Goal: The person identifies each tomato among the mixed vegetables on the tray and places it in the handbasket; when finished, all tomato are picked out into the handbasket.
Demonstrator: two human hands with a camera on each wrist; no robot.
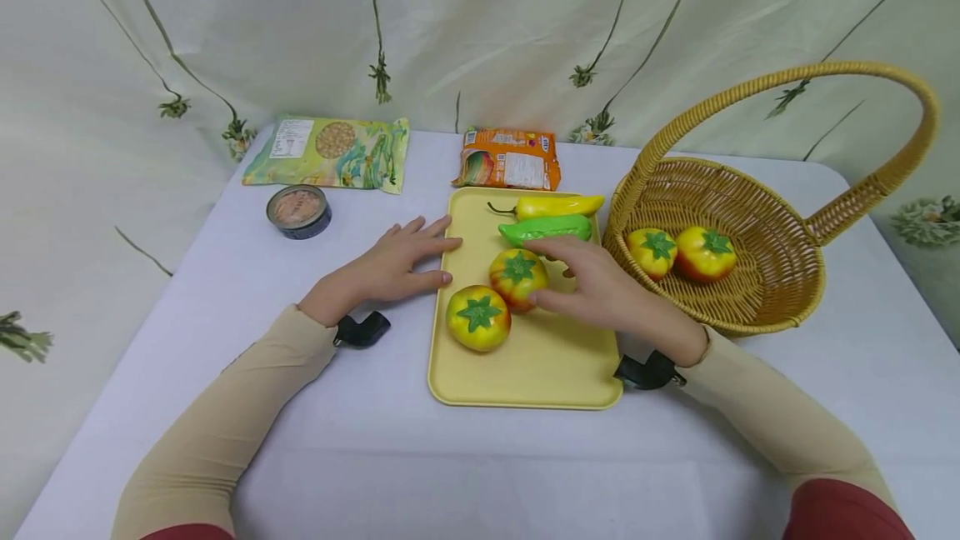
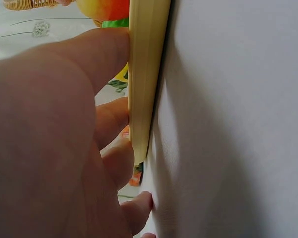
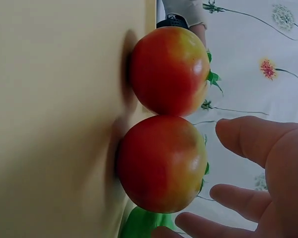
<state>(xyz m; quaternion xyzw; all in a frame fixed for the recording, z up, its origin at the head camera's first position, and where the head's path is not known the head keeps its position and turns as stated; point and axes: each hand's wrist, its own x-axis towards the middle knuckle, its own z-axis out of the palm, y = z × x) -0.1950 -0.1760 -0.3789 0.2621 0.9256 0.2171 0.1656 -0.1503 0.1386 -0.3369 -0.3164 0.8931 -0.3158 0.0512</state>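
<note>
My left hand (image 1: 390, 265) lies with fingers spread at the left edge of the yellow tray (image 1: 525, 373); in the left wrist view its thumb and some fingertips touch the rim. Two yellow-and-red tomatoes with green leafy tops, a farther one (image 1: 519, 280) and a nearer one (image 1: 477, 319), sit side by side on the tray. Over the tray's right half, my right hand (image 1: 600, 286) is loosely open beside the farther tomato (image 3: 161, 163), its fingers apart from it in the right wrist view. A green pepper (image 1: 546, 229) and a yellow pepper (image 1: 558, 206) lie at the tray's far end.
A wicker basket (image 1: 780, 273) with a tall handle stands right of the tray, holding two more tomatoes (image 1: 678, 254). Behind the tray lies an orange packet (image 1: 510, 159). At the back left are a green packet (image 1: 330, 152) and a round can (image 1: 298, 211).
</note>
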